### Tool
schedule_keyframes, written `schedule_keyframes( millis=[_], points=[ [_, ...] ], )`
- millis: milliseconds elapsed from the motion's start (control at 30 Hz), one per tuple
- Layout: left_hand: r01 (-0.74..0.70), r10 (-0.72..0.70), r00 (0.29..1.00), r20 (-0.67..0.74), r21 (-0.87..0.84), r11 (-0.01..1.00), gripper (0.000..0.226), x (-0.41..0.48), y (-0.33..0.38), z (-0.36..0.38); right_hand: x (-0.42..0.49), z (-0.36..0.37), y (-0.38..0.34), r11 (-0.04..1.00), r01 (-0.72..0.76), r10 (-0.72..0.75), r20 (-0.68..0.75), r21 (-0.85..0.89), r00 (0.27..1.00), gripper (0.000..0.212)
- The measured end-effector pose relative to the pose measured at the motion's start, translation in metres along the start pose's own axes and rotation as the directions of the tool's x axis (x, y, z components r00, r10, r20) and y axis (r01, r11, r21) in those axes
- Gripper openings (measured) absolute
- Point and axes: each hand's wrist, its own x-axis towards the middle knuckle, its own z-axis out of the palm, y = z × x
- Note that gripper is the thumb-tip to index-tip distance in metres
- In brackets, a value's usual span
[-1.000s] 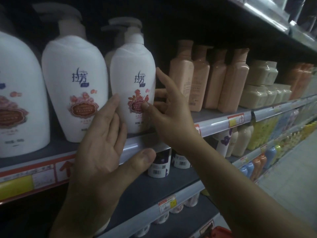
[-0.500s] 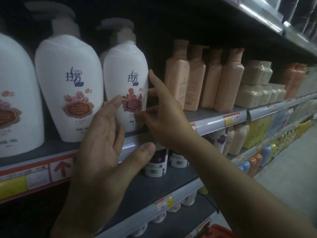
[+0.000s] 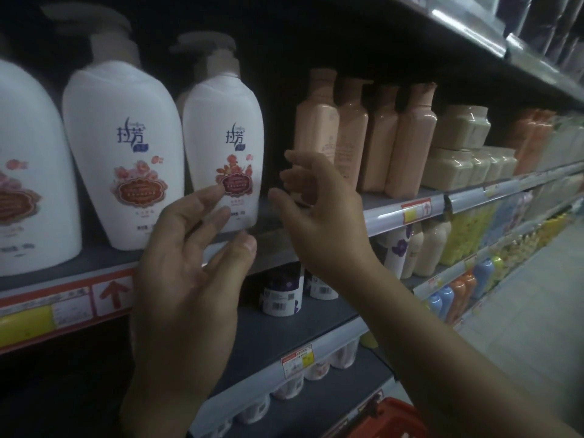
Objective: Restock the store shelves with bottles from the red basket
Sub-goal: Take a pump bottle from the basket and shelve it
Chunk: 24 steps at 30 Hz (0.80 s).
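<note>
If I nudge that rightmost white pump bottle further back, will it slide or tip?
The white pump bottle is tall, narrows toward its base and carries a pump on top, so a high push may tip it. Its glossy plastic probably slides on the shelf. Push low, where the left hand sits.

You see the grey metal shelf (image 3: 395,203) carrying white plastic pump bottles (image 3: 123,165) left of frame, peach bottles (image 3: 410,143) right.

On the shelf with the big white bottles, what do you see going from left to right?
Three white pump bottles → →, then peach bottles, beige tubs, orange bottles.
</note>
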Motion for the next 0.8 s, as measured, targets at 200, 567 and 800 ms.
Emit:
schedule_keyframes(
  millis=[200, 567, 800],
  points=[
    [0.088, -0.091, 0.993, 0.074, 0.041, 0.995, 0.045, -0.018, -0.001, 0.011, -0.029, -0.022, 0.008, 0.999, 0.008, -0.011, -0.087, -0.035, 0.996, 0.028],
    [0.269, -0.308, 0.921, 0.239, 0.180, 0.946, 0.031, -0.056, -0.021, 0.026, -0.096, -0.065, 0.044, 0.985, -0.174, 0.174, -0.048, 0.005, 0.984, 0.017],
    [0.326, -0.422, 0.851, 0.314, 0.315, 0.891, 0.029, -0.087, -0.039, 0.037, -0.137, -0.084, 0.066, 0.962, -0.265, 0.260, -0.072, -0.061, 0.963, 0.013]
  ],
)
